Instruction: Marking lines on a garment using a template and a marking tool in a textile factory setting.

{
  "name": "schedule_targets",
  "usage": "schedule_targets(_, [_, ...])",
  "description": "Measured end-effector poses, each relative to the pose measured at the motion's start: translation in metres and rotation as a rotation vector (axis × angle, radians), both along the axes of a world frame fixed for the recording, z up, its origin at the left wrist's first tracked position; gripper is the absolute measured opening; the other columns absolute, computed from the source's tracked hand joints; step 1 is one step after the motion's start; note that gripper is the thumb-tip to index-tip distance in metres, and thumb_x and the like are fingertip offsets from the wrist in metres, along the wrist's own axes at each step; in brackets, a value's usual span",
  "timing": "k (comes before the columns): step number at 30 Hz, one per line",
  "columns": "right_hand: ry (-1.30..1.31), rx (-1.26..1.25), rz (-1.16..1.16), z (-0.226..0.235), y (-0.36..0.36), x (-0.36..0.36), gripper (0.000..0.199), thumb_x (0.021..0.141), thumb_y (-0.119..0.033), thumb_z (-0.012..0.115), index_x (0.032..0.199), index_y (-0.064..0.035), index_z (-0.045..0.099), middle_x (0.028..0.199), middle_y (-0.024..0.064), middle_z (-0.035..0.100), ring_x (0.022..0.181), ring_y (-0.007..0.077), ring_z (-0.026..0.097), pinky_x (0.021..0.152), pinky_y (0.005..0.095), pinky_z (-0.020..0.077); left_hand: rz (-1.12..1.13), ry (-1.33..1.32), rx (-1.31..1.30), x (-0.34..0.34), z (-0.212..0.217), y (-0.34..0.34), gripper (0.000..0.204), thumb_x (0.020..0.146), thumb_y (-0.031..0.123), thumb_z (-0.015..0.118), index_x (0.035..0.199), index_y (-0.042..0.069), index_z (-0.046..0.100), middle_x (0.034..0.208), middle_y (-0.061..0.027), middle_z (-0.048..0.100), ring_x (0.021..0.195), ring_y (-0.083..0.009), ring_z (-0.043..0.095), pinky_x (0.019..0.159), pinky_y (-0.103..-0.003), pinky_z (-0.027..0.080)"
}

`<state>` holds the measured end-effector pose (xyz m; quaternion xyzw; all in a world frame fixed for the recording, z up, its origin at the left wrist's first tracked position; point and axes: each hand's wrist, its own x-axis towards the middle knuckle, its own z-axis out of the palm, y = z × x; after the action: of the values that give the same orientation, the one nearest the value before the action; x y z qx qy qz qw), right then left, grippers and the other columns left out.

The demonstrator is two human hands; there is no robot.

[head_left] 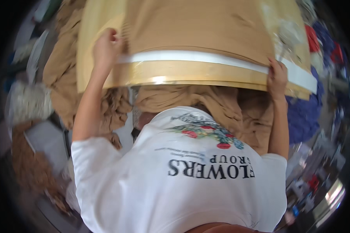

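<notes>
Brown fabric [198,27] lies flat over a yellowish board [171,71] in front of me, its near edge layered. Below that edge runs a white strip [198,57] that extends past the fabric on the right. At the fabric's left edge is my left hand [105,48], slightly blurred, with its fingers curled in; whether cloth is between them is hidden. My right hand [277,77] is closed at the fabric's near right corner, its fingertips pinching the edge next to the white strip.
Loose brown cloth [68,70] hangs along the board's left side, and more brown cloth [214,99] bunches between the board and my body. Blue-purple cloth [305,112] sits at the right. A clear plastic bag [29,103] stands at the left, near a grey flat panel [48,141].
</notes>
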<state>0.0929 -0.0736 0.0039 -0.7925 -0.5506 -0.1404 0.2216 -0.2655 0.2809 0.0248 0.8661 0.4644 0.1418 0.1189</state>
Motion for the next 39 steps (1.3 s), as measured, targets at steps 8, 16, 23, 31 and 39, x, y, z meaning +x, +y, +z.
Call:
schedule_targets(8, [0.065, 0.109, 0.009, -0.005, -0.016, -0.012, 0.034, 0.070, 0.007, 0.055, 0.102, -0.0056, 0.060, 0.094, 0.0102, 0.063, 0.088, 0.0284, 0.058, 0.078, 0.0358, 0.0462, -0.928, -0.678, -0.215, 0.238, -0.019, -0.217, 0.015, 0.074, 0.007, 0.064, 0.088, 0.002, 0.064, 0.090, -0.0139, 0.059, 0.085, -0.0308, 0.056, 0.074, -0.037, 0.047])
schedule_targets(16, [0.568, 0.529, -0.149, 0.008, -0.045, 0.021, 0.027, 0.092, -0.005, 0.046, 0.118, 0.0005, 0.050, 0.107, 0.0107, 0.063, 0.097, 0.0159, 0.060, 0.079, 0.0270, 0.0472, -1.068, -0.531, 0.061, 0.286, -0.042, -0.238, 0.024, 0.065, 0.004, 0.062, 0.089, 0.007, 0.064, 0.091, -0.0035, 0.061, 0.083, -0.0253, 0.055, 0.070, -0.036, 0.045])
schedule_targets(23, [0.797, 0.749, -0.255, 0.041, -0.035, 0.029, 0.017, 0.095, -0.015, 0.046, 0.100, -0.0004, 0.054, 0.091, 0.0061, 0.058, 0.081, 0.0101, 0.057, 0.075, 0.0231, 0.0471, -1.124, -0.451, 0.066, 0.297, -0.042, -0.235, 0.024, 0.070, 0.002, 0.062, 0.093, 0.008, 0.066, 0.101, 0.0002, 0.063, 0.082, -0.0226, 0.055, 0.070, -0.034, 0.044])
schedule_targets(31, [0.769, 0.721, -0.117, 0.051, -0.013, 0.085, 0.016, 0.091, -0.009, 0.051, 0.103, -0.0002, 0.055, 0.088, 0.0031, 0.058, 0.077, 0.0082, 0.054, 0.071, 0.0214, 0.0440, -1.139, -0.424, 0.138, 0.297, -0.034, -0.229, 0.028, 0.066, 0.003, 0.061, 0.093, 0.008, 0.065, 0.101, 0.0002, 0.063, 0.082, -0.0228, 0.053, 0.069, -0.035, 0.043])
schedule_targets(39, [0.326, -0.268, -0.271, 0.066, 0.051, 0.150, 0.020, 0.092, -0.009, 0.048, 0.108, 0.0033, 0.050, 0.093, 0.0141, 0.064, 0.081, 0.0210, 0.064, 0.075, 0.0294, 0.0518, -1.098, -0.156, 0.353, 0.282, -0.021, -0.261, 0.032, 0.066, 0.022, 0.063, 0.091, 0.002, 0.063, 0.091, -0.0048, 0.057, 0.090, -0.0225, 0.048, 0.084, -0.042, 0.035])
